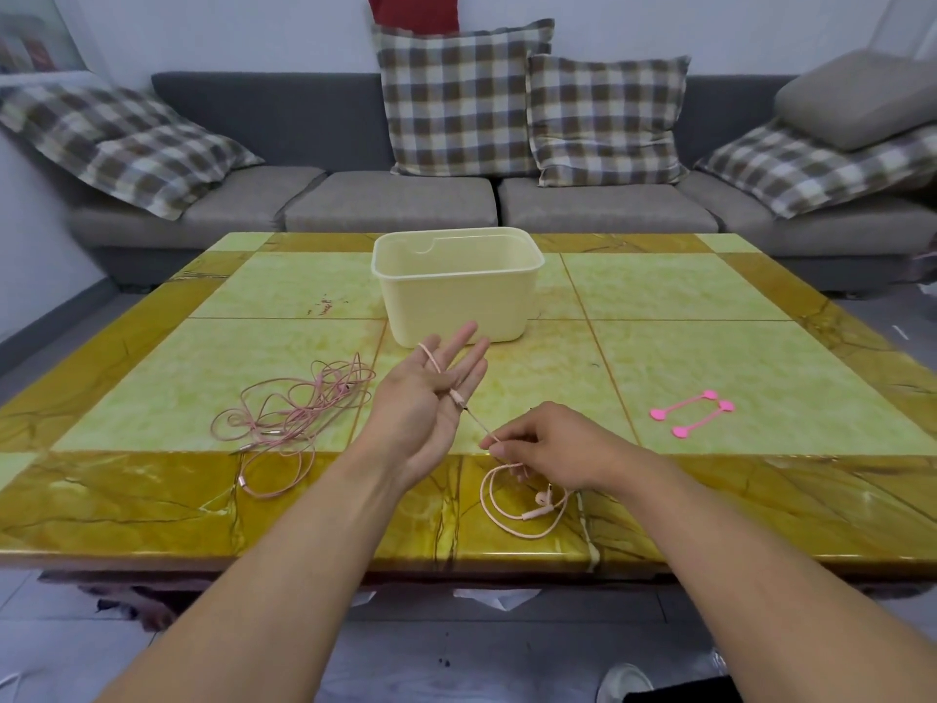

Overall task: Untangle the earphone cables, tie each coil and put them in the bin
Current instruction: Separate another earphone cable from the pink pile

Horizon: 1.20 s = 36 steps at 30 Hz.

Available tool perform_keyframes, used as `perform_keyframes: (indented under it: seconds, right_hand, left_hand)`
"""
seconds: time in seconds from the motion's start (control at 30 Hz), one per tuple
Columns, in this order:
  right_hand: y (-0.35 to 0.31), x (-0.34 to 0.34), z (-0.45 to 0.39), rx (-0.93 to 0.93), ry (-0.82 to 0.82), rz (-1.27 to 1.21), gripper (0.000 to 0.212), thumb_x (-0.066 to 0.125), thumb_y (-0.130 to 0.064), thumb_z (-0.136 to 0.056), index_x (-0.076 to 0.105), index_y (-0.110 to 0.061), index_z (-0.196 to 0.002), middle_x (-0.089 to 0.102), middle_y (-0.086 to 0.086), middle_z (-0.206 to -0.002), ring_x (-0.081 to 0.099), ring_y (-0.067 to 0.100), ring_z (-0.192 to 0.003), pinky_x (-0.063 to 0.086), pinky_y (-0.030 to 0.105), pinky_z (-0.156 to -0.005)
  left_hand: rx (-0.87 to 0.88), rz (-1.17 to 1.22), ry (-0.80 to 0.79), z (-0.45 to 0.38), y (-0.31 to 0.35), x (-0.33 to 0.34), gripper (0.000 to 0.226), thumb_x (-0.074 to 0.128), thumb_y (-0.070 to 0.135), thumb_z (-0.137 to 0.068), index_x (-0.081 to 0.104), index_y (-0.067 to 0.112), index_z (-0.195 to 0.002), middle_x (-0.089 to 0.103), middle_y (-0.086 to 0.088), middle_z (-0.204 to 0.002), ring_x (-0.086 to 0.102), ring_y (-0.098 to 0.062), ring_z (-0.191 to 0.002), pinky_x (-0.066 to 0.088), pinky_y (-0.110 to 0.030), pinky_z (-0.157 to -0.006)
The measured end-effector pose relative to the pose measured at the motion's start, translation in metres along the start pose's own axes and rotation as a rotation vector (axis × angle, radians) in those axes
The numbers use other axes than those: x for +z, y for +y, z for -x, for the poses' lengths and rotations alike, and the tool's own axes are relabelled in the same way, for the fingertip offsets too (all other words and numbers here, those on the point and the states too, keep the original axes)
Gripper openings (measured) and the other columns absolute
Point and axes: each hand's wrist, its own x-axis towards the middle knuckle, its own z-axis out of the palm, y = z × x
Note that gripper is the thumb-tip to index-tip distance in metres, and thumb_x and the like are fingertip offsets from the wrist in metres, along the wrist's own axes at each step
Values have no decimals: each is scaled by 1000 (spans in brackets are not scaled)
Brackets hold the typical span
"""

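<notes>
1. The pink earphone cable [512, 492] in hand runs taut from the left hand down to the right, then drops into a loose loop on the table's near border at about 6 o'clock, earbuds lying inside the loop.
2. The left hand [423, 408] is held palm up with fingers spread; the cable crosses its fingers, the plug end at the ring-finger side.
3. The right hand [552, 446] pinches the cable between thumb and forefinger, other fingers curled over the loop.
4. A tangled pile of pink cables [299, 413] lies at 9 o'clock from the hands, near but apart, one strand trailing toward the near edge.
5. The cream bin [459, 291] stands at 12 o'clock, just beyond the left fingertips, open-topped; nothing shows inside it.
6. Two pink ties [694, 413] lie side by side at 3 o'clock, well apart from the hands.
7. The tiled table [710, 307] is bare to the right of the bin and along both far corners; its near edge is just below the loop.
8. A grey sofa [390, 200] with checked cushions [459, 101] runs behind the table's far edge.
</notes>
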Motion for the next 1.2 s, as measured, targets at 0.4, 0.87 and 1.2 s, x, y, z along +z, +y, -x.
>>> perform_keyframes:
  seconds: [0.4,0.87,1.2]
  right_hand:
    - [-25,-6,16,-137,-57,-153,13,68,-14,-96,79,-21,-99,76,4,-87,75,19,-85,59,38,-86]
    - [-19,-55,27,35,-66,-344,11,79,-23,-86,80,-17,-95,55,2,-66,31,6,-48,27,20,-44]
    - [-10,-37,15,-56,553,-317,9,75,-33,-91,77,-25,-85,43,-6,-56,37,13,-55,35,31,-54]
  left_hand:
    - [266,-1141,13,-10,-16,-37,62,29,-9,-102,17,10,-159,64,0,-130,62,-15,-116,50,-32,-100]
    - [-91,-1280,-131,-7,-9,-37,41,30,39,-107,68,27,-120,31,4,-59,27,-12,-50,26,-32,-56]
    - [-266,-1050,-240,4,-18,-25,39,32,14,-104,62,7,-81,29,1,-56,23,-13,-49,23,-26,-48]
